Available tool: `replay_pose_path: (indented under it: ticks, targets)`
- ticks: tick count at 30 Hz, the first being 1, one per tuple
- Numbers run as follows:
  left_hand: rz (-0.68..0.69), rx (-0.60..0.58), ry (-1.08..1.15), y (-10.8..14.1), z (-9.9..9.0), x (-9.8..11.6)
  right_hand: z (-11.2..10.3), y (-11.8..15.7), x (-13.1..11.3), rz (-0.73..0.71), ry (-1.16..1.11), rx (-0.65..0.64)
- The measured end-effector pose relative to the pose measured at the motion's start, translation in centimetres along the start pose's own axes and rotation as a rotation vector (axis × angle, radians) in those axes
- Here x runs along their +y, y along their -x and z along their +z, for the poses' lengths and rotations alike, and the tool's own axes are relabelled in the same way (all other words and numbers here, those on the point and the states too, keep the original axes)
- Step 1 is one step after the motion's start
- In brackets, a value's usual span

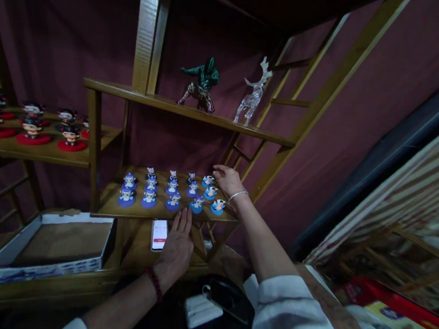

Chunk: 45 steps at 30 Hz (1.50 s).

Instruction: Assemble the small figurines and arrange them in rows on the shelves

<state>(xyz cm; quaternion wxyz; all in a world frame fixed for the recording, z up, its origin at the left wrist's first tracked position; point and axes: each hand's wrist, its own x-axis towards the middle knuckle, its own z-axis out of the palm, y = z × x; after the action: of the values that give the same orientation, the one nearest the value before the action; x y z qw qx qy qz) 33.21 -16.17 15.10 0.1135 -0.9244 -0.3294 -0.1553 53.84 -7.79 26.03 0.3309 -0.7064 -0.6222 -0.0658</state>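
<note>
Small figurines on round bases stand in rows on a wooden shelf (109,207). Most are purple and white, like this front-row figurine (149,197). My right hand (229,180), with a silver bangle at the wrist, reaches over the shelf's right end. Its fingers are curled together beside the rearmost blue-based figurine (208,181) of the right-hand column; whatever is between the fingertips is hidden. Palm down, my left hand (178,246) lies with straight fingers at the shelf's front edge, below a blue-based figurine (196,204). It holds nothing. A lit phone (159,235) is just left of it.
On the shelf above stand a dark green figure (203,84) and a clear deer (253,96). Black-haired figurines on red bases (32,130) occupy the left shelf. Below is an open cardboard box (54,244). A slanted wooden post (320,99) bounds the right side.
</note>
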Motion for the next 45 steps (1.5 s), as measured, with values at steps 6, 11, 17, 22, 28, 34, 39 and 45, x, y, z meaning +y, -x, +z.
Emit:
replay_pose_path:
  ticks: [6,11,17,22,28,34,39,45]
  targets:
    - [-0.009,0.001,0.051,0.3,0.0,-0.1,-0.2,4.1,1.5,0.059,-0.083,0.181]
    - [0.009,0.013,0.117,0.4,0.5,-0.3,0.4,8.1,2.2,0.14,-0.135,0.246]
    - [0.022,-0.016,0.131,0.5,0.0,-0.6,2.1,11.8,2.3,0.243,-0.182,0.212]
    - [0.041,-0.021,0.125,0.6,-0.5,-0.6,3.6,12.5,2.3,0.286,-0.174,0.178]
    - [0.039,-0.019,0.123,0.6,-0.5,-0.6,4.2,11.9,1.6,0.316,-0.101,0.181]
    - [0.039,-0.021,0.122,0.6,-0.4,-0.7,4.7,11.5,1.4,0.27,-0.018,0.214]
    - [0.037,-0.012,0.128,0.7,-0.4,-0.7,4.7,11.6,1.0,0.271,0.009,0.215]
    - [0.03,-0.005,0.15,0.7,-0.7,-0.6,4.1,11.6,0.2,0.282,-0.008,0.157]
